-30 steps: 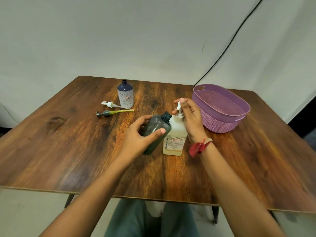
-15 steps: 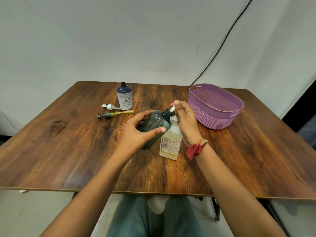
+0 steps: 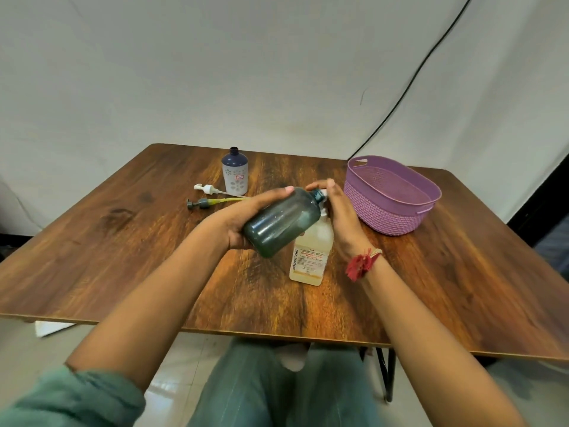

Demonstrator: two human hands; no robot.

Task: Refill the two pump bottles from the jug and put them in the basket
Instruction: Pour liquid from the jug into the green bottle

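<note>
Gripping dark bottle point(image 3: 283, 224) in L hand point(image 3: 246, 223), fingers point(image 3: 277, 192) curled round its body. Holding it tilted above bench point(image 3: 123, 241), neck pointing down-right at top of clear bottle point(image 3: 311, 254). Steadying that top w/ R hand point(image 3: 341, 217), fingers point(image 3: 331, 188) wrapped round neck; can't tell if cap or pump is on underneath. Standing clear bottle upright on bench, near basket point(image 3: 385, 214) but apart. Not in basket yet, either bottle.

Could spill down clear bottle & onto bench by misaligning the narrow necks or tilting too steep, w/ no funnel. Could tip clear bottle if R grip slackens. Could slip on a wet label.

Reading "BIOCHEK CHG" running vertically on clear bottle's label; small print illegible. Small red tag on blue bottle point(image 3: 234, 177) at back, unreadable.
</note>
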